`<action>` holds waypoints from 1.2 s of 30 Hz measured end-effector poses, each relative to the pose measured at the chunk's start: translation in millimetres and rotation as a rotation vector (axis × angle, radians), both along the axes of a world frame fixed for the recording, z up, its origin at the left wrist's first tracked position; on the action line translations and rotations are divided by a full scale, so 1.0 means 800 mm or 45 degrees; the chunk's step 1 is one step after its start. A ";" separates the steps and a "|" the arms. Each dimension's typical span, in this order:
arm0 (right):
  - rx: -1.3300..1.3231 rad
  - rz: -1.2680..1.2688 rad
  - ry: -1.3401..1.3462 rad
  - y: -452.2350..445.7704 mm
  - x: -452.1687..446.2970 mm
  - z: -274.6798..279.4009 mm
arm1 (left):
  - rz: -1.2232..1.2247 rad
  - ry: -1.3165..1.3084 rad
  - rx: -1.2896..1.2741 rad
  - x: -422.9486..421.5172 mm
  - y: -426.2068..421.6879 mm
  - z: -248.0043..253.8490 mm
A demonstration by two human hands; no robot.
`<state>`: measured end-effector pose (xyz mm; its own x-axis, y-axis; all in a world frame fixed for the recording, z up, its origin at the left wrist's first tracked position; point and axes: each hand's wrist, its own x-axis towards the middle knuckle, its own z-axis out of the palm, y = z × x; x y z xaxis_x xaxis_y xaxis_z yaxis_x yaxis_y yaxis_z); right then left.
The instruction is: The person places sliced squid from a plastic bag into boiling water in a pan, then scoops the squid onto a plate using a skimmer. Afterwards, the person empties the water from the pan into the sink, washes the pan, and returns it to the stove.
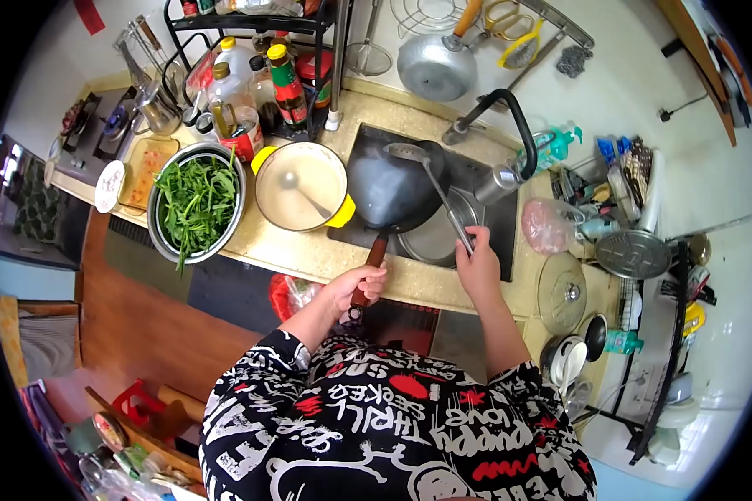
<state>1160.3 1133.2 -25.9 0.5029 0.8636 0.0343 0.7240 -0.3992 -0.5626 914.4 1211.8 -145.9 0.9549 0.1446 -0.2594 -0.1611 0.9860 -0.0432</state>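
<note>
My left hand (356, 288) is wrapped round the brown wooden handle of a dark wok (393, 190). The wok is tilted over the sink (505, 265), with a pale sheen inside it. Closed round the long metal handle of a ladle (445, 200) is my right hand (480, 260). The ladle's head lies at the far edge of the wok; whether it touches is unclear. Partly under the wok, a round metal basin (430, 244) sits in the sink. The black faucet (503, 177) reaches over the sink's right side.
Left of the sink stand a pot (263, 185) with yellow handles, holding pale liquid and a spoon, and a bowl (158, 232) of green leaves. Bottles (287, 88) crowd behind them. To the right are a plastic bag (547, 225), a glass lid (551, 292) and small pans (593, 336).
</note>
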 end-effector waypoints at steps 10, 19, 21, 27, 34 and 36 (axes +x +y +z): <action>0.009 0.112 -0.003 0.052 -0.009 0.047 | 0.062 -0.514 -0.520 0.023 -0.003 0.044; 0.098 0.298 0.015 0.044 -0.003 0.073 | 0.076 -0.776 -0.645 0.035 -0.014 0.063; 0.102 0.316 0.018 0.039 0.003 0.078 | 0.089 -0.669 -0.546 0.040 -0.017 0.063; 0.013 0.294 0.052 0.013 0.042 0.050 | 0.067 0.134 0.129 0.055 -0.031 0.055; -0.188 0.222 0.187 -0.039 0.097 -0.058 | -0.079 0.789 0.818 0.068 -0.058 0.058; -0.265 0.230 0.361 -0.050 0.117 -0.067 | -0.106 0.777 0.823 0.071 -0.066 0.052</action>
